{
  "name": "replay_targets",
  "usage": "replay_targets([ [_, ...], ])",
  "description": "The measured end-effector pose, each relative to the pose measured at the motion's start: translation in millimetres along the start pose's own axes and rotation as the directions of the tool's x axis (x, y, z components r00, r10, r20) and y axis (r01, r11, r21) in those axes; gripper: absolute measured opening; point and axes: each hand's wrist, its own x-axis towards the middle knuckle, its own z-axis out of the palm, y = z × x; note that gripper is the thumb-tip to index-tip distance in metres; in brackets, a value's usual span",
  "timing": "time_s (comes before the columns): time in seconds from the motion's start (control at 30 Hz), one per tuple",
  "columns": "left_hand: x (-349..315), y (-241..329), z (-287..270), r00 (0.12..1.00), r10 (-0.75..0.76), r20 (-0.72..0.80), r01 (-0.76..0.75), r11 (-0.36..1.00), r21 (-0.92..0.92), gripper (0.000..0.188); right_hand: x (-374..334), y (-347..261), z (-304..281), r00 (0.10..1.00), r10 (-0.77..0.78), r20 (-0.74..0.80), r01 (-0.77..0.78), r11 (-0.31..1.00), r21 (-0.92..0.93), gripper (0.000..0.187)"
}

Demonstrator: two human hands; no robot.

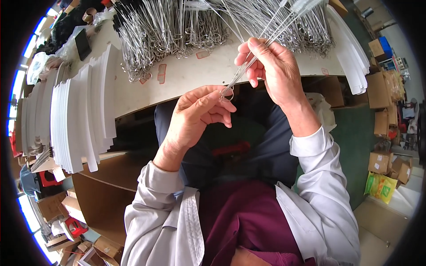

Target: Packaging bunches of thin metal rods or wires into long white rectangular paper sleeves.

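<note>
A few thin wire straw brushes [240, 73] with ring-shaped ends and pale bristle tips are held slantwise over the table's front edge. My left hand [199, 108] pinches them by the ring ends between thumb and fingers. Higher up the twisted wires, my right hand [273, 66] grips the same brushes between thumb and forefinger, its other fingers curled loosely. Their bristle tips reach up to the right, over a dense heap of similar brushes [306, 33]. Another heap of looped wire brushes [164, 37] lies to the left, its rings toward me.
The white table [137, 95] bears the heaps. Stacks of white paper strips [66, 124] overhang its left end, with more strips [350, 55] at the right. Under the left side sits a large cardboard box [104, 190]. Cartons [381, 99] and a yellow-green bag [380, 187] lie at right.
</note>
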Motion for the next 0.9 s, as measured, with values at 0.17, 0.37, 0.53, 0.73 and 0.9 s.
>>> replay_targets([
  [0.17,-2,-8,1,0.999,0.018,0.028,-0.016,0.998,-0.06,0.031,-5,4,-6,0.998,0.006,-0.07,0.001,0.995,0.103,0.034],
  [0.37,1,-24,2,0.998,0.016,0.06,0.003,0.951,-0.31,0.031,-13,8,-6,0.99,0.002,-0.14,0.025,0.982,0.188,0.033],
  [0.53,3,-30,8,0.996,0.071,0.062,-0.035,0.888,-0.458,0.033,-19,12,-9,0.984,-0.014,-0.179,0.057,0.97,0.237,0.033],
  [0.73,4,-31,13,0.997,0.08,0.018,-0.062,0.883,-0.466,0.028,-28,13,-5,0.977,0.003,-0.214,0.056,0.962,0.268,0.033],
  [0.9,2,-26,13,0.998,0.054,0.041,-0.031,0.9,-0.434,0.026,-30,13,-5,0.983,0.013,-0.186,0.041,0.958,0.285,0.034],
])
